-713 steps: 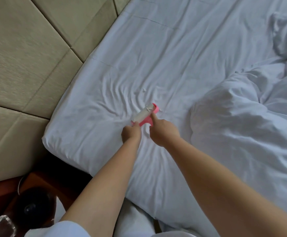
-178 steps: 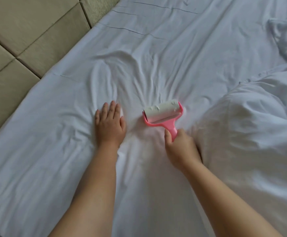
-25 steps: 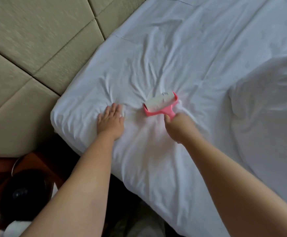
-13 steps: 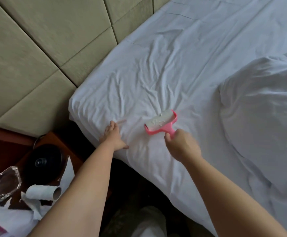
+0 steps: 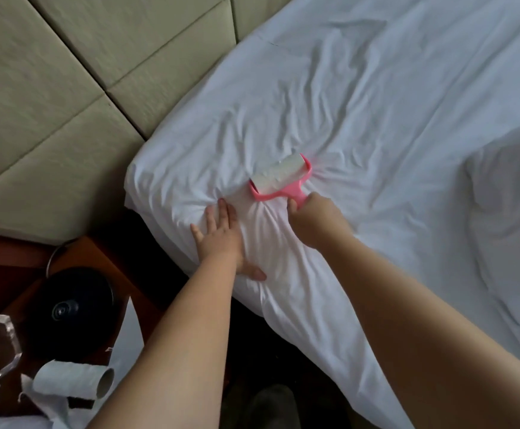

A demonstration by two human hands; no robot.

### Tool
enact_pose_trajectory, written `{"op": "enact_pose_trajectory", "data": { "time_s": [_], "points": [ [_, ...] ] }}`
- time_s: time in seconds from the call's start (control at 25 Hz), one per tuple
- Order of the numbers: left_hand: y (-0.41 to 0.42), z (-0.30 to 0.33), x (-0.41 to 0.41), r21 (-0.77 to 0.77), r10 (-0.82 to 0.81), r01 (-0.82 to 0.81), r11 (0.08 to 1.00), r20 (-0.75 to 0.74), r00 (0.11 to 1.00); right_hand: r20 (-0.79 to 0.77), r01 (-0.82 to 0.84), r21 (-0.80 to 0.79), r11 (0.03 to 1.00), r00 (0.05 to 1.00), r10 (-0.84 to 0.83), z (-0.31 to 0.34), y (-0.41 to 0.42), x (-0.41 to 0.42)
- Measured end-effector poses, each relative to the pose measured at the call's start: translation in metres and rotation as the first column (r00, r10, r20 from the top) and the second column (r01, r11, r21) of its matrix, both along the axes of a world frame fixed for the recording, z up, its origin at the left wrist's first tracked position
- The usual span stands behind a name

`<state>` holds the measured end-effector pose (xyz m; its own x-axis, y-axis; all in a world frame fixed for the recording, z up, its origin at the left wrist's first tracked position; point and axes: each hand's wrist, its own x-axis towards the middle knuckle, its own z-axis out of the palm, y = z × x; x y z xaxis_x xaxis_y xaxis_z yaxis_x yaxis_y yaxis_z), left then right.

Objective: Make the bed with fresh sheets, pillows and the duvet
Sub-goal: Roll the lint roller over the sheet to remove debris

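With the right hand [image 5: 312, 222] gripping the lint roller [image 5: 280, 178] handle, roll away from the flat, open left hand [image 5: 221, 236] pinning the sheet [image 5: 376, 103] just beside it, keeping fabric taut.

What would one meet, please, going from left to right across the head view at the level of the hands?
Padded headboard → bed sheet's corner edge → left hand → pink lint roller → right hand → bunched duvet.
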<state>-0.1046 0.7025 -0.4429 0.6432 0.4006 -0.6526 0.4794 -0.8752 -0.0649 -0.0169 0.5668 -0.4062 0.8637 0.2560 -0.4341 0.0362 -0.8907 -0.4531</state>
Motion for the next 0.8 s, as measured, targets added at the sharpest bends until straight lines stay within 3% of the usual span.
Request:
{"op": "enact_pose_trajectory", "data": {
  "time_s": [0.36,0.52,0.6,0.68,0.8],
  "points": [
    [0.004,0.000,-0.012,-0.004,-0.027,0.027,1.000,0.109,0.994,-0.029,-0.016,-0.015,1.000,0.999,0.016,0.000,-0.003,-0.001],
    [-0.014,-0.001,-0.046,-0.058,-0.004,0.017,0.998,0.216,0.976,-0.070,-0.021,-0.023,1.000,0.997,0.019,0.010,-0.055,-0.039],
    [-0.040,0.006,-0.073,-0.016,-0.046,0.051,0.999,0.201,0.978,-0.104,-0.026,-0.059,0.998,0.994,0.020,0.018,-0.096,-0.074],
    [-0.066,0.024,-0.095,0.042,-0.149,0.144,0.989,0.170,0.974,-0.161,-0.023,-0.100,0.995,0.987,0.007,0.035,-0.139,-0.108],
    [-0.105,0.066,-0.119,-0.042,-0.149,0.161,0.986,0.205,0.967,-0.233,-0.045,-0.198,0.979,0.973,-0.002,0.066,-0.199,-0.149]
  ]
}}
